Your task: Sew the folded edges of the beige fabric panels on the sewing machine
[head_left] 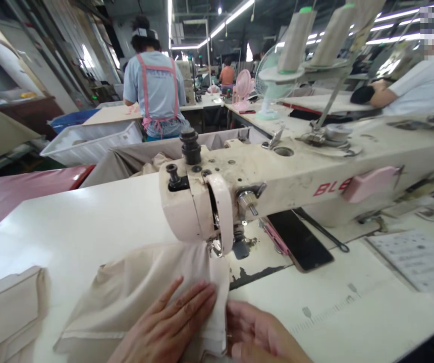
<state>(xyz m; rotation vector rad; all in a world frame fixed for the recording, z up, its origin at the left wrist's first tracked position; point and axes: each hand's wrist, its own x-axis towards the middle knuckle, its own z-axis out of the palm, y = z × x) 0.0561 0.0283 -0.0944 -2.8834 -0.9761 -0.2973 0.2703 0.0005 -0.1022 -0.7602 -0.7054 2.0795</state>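
Observation:
A piece of beige fabric point(137, 282) lies on the white sewing table, its far edge under the needle area of an industrial sewing machine point(198, 201). My left hand point(175, 317) rests flat on this fabric, fingers stretched toward the presser foot point(216, 247). At the fabric's right edge, just below the machine head, my right hand point(258, 333) has its fingers curled around the border. The thumb and fingertips are partly hidden by the cloth. More folded beige pieces point(8, 312) lie at the left side of the table.
Right of the needle lie a smartphone point(300, 239), a black tool point(323, 229) and a printed sheet point(417, 259). Thread cones point(296, 40) stand above the machine arm. Behind are a white crate point(92, 143), fans point(243, 88) and co-workers point(156, 85).

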